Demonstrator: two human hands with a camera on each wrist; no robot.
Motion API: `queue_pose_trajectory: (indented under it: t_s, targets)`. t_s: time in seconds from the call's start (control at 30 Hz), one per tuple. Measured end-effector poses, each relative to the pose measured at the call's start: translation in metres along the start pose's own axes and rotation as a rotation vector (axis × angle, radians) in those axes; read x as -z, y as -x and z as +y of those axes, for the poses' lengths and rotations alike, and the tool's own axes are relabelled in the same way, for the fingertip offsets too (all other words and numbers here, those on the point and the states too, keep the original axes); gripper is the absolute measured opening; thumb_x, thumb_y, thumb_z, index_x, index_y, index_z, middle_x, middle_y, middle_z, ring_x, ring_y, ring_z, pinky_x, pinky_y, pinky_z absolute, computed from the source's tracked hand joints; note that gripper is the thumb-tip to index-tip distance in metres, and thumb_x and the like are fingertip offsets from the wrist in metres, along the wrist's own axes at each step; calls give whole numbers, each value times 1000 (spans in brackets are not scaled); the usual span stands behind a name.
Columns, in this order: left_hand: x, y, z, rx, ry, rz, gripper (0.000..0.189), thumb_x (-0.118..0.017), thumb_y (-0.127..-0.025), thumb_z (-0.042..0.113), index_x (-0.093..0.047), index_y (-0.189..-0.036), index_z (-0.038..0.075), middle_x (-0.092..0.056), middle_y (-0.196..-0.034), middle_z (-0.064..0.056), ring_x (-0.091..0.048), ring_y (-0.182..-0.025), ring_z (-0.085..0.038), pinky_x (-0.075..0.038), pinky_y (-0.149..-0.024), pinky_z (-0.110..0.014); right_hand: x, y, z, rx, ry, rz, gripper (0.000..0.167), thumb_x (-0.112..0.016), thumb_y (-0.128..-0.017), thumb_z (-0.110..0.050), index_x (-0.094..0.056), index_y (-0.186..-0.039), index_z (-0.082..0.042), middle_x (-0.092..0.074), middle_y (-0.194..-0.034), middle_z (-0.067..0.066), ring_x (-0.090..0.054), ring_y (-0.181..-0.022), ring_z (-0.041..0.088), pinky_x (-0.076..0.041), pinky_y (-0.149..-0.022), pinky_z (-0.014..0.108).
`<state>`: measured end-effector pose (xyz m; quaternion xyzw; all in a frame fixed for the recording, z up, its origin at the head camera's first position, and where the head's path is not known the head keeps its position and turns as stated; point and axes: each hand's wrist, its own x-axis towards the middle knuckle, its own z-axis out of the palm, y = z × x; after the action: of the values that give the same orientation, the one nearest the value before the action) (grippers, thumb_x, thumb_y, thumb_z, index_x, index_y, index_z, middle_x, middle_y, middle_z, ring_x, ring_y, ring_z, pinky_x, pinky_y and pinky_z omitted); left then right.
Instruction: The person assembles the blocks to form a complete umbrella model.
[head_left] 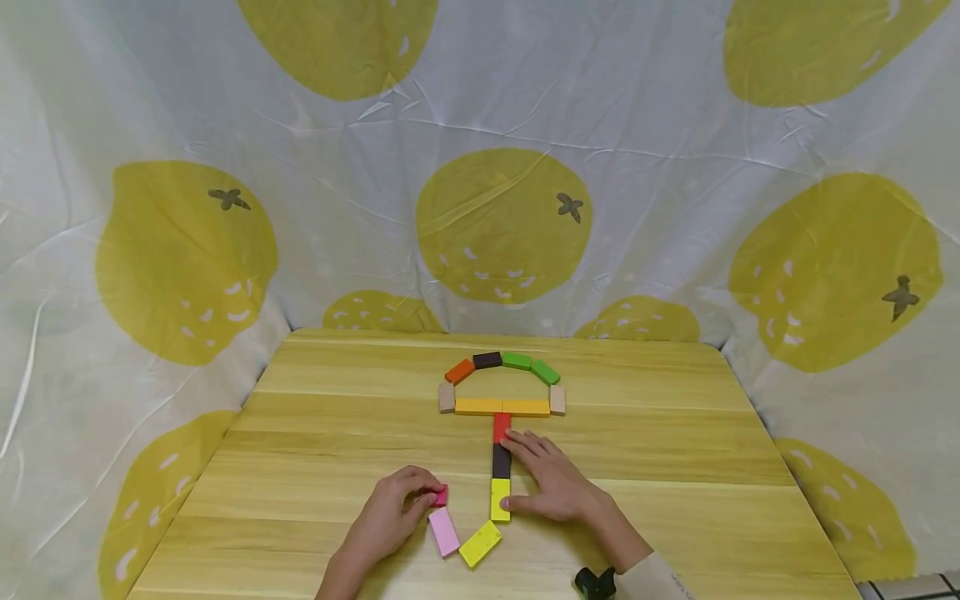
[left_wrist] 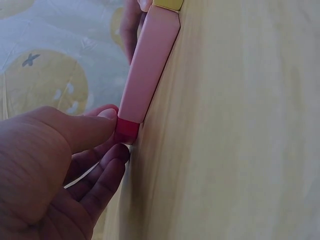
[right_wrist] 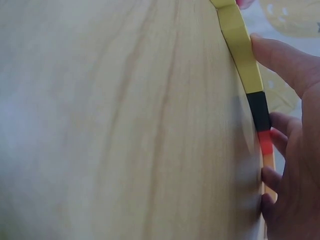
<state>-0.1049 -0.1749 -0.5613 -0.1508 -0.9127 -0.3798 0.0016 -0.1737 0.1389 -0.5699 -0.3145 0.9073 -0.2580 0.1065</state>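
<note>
My left hand (head_left: 390, 510) pinches a small magenta block (head_left: 441, 497) between thumb and fingers, set against the end of a pink block (head_left: 444, 533). Beyond the pink block lies a slanted yellow block (head_left: 480, 545), near the lower end of an upright column. That column runs from a second yellow block (head_left: 498, 492) through a black block (head_left: 501, 462) to a red block (head_left: 501, 425). Along its right side rests my right hand (head_left: 555, 481), fingers extended. Its thumb touches the yellow block and a fingertip lies at the red one.
Two yellow-orange blocks (head_left: 477, 407) form a bar atop the column. Above it arch tan (head_left: 447, 397), orange (head_left: 459, 371), black (head_left: 487, 360) and green blocks (head_left: 517, 361). A dark object (head_left: 595, 583) sits by the right sleeve. A lemon-print cloth (head_left: 660, 217) hangs behind the wooden table (head_left: 300, 433).
</note>
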Motion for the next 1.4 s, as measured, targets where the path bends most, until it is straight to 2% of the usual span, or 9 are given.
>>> queue_pose_trajectory:
  t_s: [0.43,0.73,1.0,1.23,1.4]
  targets:
    - [-1,0,-1,-5,1,-11,19,-71,-98,11,-77,-108,26,-69,-113,14,-66,-107,-9,-58,-97,-38,-2,1,0,-12,-8,0,92,-65,-88,-69,-34,-163,-25,-25,-171,-4,-20,-158,35,-27,-122,64]
    - [-4,2,-3,-7,32,23,26,-70,-99,18,-71,-124,14,-71,-117,7,-68,-104,-8,-60,-92,-32,-1,0,0,-4,-18,1,92,-65,-88,-70,-32,-163,-27,-24,-171,-3,-21,-158,36,-29,-121,65]
    - [-6,1,-5,-24,50,40,25,-71,-99,22,-71,-123,14,-71,-117,6,-70,-105,-9,-60,-92,-32,0,-1,1,-9,-22,0,93,-65,-88,-70,-30,-164,-29,-21,-172,-4,-21,-158,36,-31,-120,66]
    - [-6,-2,-5,-45,22,38,23,-71,-99,23,-72,-121,16,-71,-115,10,-69,-104,-7,-60,-91,-32,2,0,5,-11,-44,-3,93,-64,-89,-70,-28,-164,-29,-19,-173,-3,-21,-158,34,-31,-120,65]
    - [0,-8,-8,-44,-1,25,25,-72,-98,22,-72,-122,14,-72,-116,6,-69,-103,-10,-59,-92,-34,11,2,9,-8,-96,-8,88,-62,-94,-65,-27,-165,-27,-14,-174,-2,-21,-159,31,-33,-120,62]
